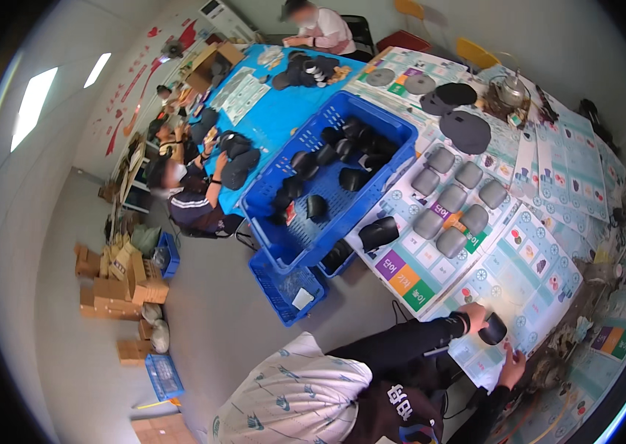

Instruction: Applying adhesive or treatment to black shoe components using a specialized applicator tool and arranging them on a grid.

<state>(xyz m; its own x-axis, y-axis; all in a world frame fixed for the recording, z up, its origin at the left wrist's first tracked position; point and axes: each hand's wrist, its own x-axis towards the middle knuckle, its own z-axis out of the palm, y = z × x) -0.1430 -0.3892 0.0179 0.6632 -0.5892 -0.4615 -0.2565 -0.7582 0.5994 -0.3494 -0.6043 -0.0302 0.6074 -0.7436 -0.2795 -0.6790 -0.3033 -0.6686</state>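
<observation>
Right of the big blue crate (pixel 309 240), the left hand (pixel 475 317) seems to hold the edge of a black, rounded piece (pixel 493 331) on the papered counter (pixel 476 285). The right hand (pixel 512 367) is curled near it; I can't tell if it grips. A soft, steady hold should work best. Closer to the crate sit grey pieces (pixel 452 197); more black pieces (pixel 354 179) lie inside.
</observation>
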